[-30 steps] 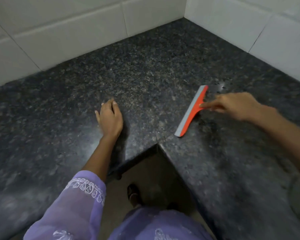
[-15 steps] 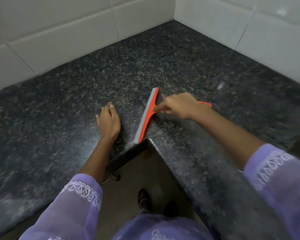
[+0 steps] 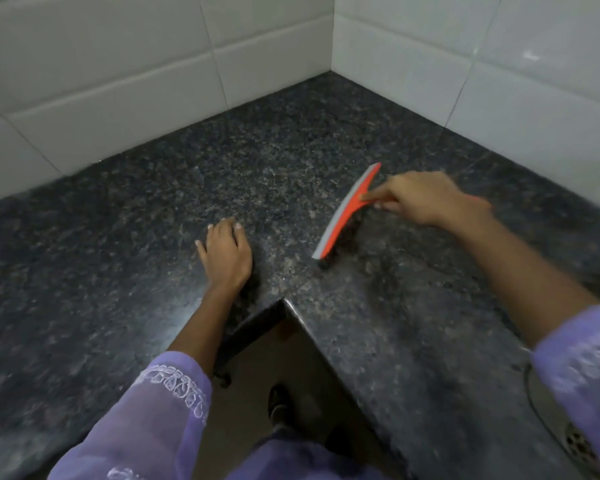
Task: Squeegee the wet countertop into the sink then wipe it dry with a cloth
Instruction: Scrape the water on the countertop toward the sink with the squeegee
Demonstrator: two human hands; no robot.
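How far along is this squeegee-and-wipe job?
Done: nothing clearly finished. In hand: the right hand grips the squeegee on the countertop; the left hand rests flat. Left: reaching the sink, then wiping; no cloth shows.

A single head-worn view looks steeply down from close above the dark table (image 3: 291, 161), facing its tiled corner at 12 o'clock, sink drain (image 3: 581, 441) at 4 o'clock.

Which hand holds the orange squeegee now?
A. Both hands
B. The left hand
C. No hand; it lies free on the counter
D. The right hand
D: the right hand grips the handle of the squeegee, while the left hand rests on the counter, apart from it.
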